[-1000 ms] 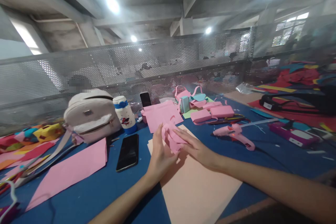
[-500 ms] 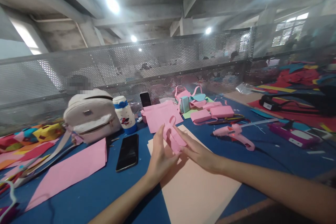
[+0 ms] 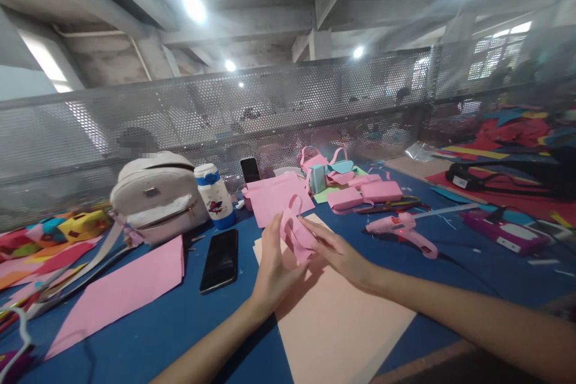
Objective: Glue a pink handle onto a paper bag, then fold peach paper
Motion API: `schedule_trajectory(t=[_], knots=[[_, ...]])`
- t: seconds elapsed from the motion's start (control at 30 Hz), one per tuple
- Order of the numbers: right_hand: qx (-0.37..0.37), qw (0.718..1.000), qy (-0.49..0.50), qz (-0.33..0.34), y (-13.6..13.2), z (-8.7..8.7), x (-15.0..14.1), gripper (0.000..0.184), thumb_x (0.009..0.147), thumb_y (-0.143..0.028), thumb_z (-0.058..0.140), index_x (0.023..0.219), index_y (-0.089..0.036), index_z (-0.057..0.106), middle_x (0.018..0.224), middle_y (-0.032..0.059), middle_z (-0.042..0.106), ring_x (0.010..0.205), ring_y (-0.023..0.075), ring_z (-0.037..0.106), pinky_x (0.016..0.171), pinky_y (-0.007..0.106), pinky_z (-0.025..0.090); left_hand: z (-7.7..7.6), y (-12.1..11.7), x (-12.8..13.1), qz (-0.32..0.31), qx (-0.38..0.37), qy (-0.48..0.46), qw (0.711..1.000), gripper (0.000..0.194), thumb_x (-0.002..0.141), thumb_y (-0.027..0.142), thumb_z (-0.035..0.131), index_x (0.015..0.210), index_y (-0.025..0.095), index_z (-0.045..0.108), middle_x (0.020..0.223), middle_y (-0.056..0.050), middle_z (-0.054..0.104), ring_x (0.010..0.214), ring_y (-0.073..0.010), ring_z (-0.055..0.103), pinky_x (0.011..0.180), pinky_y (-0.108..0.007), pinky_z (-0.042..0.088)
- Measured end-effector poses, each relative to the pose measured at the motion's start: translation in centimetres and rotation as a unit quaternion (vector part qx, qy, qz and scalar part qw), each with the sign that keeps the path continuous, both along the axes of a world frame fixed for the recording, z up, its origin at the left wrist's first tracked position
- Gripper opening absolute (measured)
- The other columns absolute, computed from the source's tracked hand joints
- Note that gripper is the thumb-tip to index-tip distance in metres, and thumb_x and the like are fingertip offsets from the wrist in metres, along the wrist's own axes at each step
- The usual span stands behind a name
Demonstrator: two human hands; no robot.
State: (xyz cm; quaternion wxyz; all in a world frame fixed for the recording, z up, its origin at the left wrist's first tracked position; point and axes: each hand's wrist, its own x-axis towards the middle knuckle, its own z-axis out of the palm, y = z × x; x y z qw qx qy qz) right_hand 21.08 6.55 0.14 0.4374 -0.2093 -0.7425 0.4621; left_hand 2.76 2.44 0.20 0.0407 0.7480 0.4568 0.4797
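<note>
Between both hands is a small pink paper bag [image 3: 297,235] with a looped strip standing up at its top. My left hand [image 3: 272,267] grips it from the left, thumb and fingers closed around its side and bottom. On the other side, my right hand [image 3: 339,255] pinches the bag's right edge with its fingertips. Part of the bag is covered by the fingers. Beneath the hands lies a stack of peach-coloured sheets [image 3: 342,330]. Right of them, a pink hot glue gun [image 3: 405,229] rests on the blue table with a small red light on.
Several pink and light-blue paper bags [image 3: 381,191] stand at the back. Pink sheets [image 3: 130,291], a black phone [image 3: 219,261], a bottle [image 3: 215,197] and a white backpack [image 3: 155,198] are to the left. A purple power strip [image 3: 499,233] lies to the right, with a perforated metal screen [image 3: 270,108] behind.
My right fingers have shifted slightly on the pink paper bag, and its right-hand flap looks more folded in. My left hand keeps nearly the same place.
</note>
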Motion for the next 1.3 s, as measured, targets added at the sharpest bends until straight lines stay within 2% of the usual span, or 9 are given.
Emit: schedule_trajectory(t=[0.13,0.23,0.3,0.4,0.53,0.7,0.83,0.97,1.3], knots=[[-0.036,0.999,0.025,0.009,0.3,0.0,-0.1,0.06,0.091,-0.052,0.058,0.144,-0.028,0.044,0.152,0.0054,0.038,0.139,0.0248,0.036,0.114,0.043,0.031,0.0,0.1,-0.1,-0.037,-0.02,-0.045,0.998,0.097,0.077,0.031,0.076,0.151,0.032,0.013,0.157,-0.011,0.022,0.144,-0.0307,0.023,0.115,-0.05,0.027],[-0.042,0.999,0.03,-0.002,0.5,0.1,-0.1,0.062,0.09,-0.053,0.059,0.144,-0.027,0.044,0.153,0.006,0.037,0.141,0.0247,0.033,0.115,0.043,0.03,0.0,0.6,0.0,-0.088,-0.081,-0.191,0.974,0.101,0.071,0.036,0.082,0.15,0.033,0.02,0.16,-0.009,0.016,0.147,-0.0305,0.017,0.117,-0.047,0.025],[-0.043,0.999,0.029,-0.005,0.5,0.2,-0.1,0.061,0.09,-0.052,0.059,0.143,-0.026,0.045,0.152,0.0058,0.037,0.141,0.0245,0.032,0.116,0.042,0.028,0.0,1.1,0.0,-0.099,-0.116,-0.27,0.951,0.1,0.07,0.043,0.08,0.15,0.033,0.02,0.16,-0.01,0.015,0.146,-0.0304,0.02,0.114,-0.045,0.031],[-0.043,0.999,0.021,0.004,0.4,0.3,-0.1,0.059,0.089,-0.051,0.06,0.142,-0.027,0.048,0.15,0.0059,0.041,0.138,0.0252,0.038,0.113,0.042,0.033,0.0,1.7,-0.1,-0.099,-0.16,-0.33,0.925,0.098,0.071,0.05,0.078,0.149,0.03,0.023,0.153,-0.014,0.033,0.138,-0.0312,0.039,0.107,-0.044,0.042],[-0.036,0.999,0.007,0.005,0.1,0.4,-0.1,0.053,0.09,-0.047,0.061,0.138,-0.028,0.052,0.144,0.0061,0.049,0.134,0.0256,0.042,0.114,0.045,0.031,0.1,1.6,-0.1,-0.107,-0.226,-0.39,0.886,0.083,0.073,0.043,0.078,0.143,0.022,0.039,0.133,-0.014,0.058,0.125,-0.0294,0.054,0.102,-0.043,0.046],[-0.022,1.0,0.0,0.009,-0.1,0.4,0.1,0.051,0.091,-0.046,0.059,0.139,-0.029,0.051,0.144,0.0059,0.049,0.135,0.0249,0.042,0.115,0.043,0.029,0.5,1.1,0.0,-0.125,-0.265,-0.437,0.85,0.074,0.07,0.042,0.081,0.134,0.02,0.052,0.123,-0.014,0.065,0.115,-0.0278,0.061,0.095,-0.039,0.051],[-0.012,1.0,0.003,0.01,-0.1,0.4,0.1,0.046,0.095,-0.048,0.054,0.136,-0.03,0.054,0.145,0.0042,0.048,0.135,0.0237,0.042,0.115,0.042,0.028,0.4,1.1,0.1,-0.125,-0.277,-0.456,0.836,0.072,0.07,0.04,0.083,0.132,0.019,0.053,0.12,-0.012,0.067,0.109,-0.0252,0.064,0.088,-0.033,0.053],[-0.016,1.0,0.009,0.006,0.0,0.7,0.1,0.044,0.095,-0.051,0.051,0.133,-0.029,0.058,0.141,0.0043,0.053,0.134,0.0242,0.044,0.116,0.045,0.027,0.5,1.0,0.1,-0.122,-0.284,-0.464,0.83,0.071,0.07,0.038,0.083,0.133,0.022,0.053,0.116,-0.01,0.069,0.1,-0.0207,0.067,0.083,-0.029,0.053],[-0.027,0.999,0.017,0.039,0.2,0.8,0.1,0.043,0.092,-0.043,0.059,0.133,-0.027,0.058,0.141,0.005,0.053,0.132,0.0253,0.045,0.111,0.043,0.034,0.8,0.9,0.3,-0.121,-0.279,-0.456,0.836,0.07,0.065,0.036,0.085,0.128,0.022,0.057,0.104,-0.006,0.072,0.09,-0.019,0.068,0.077,-0.026,0.053]])
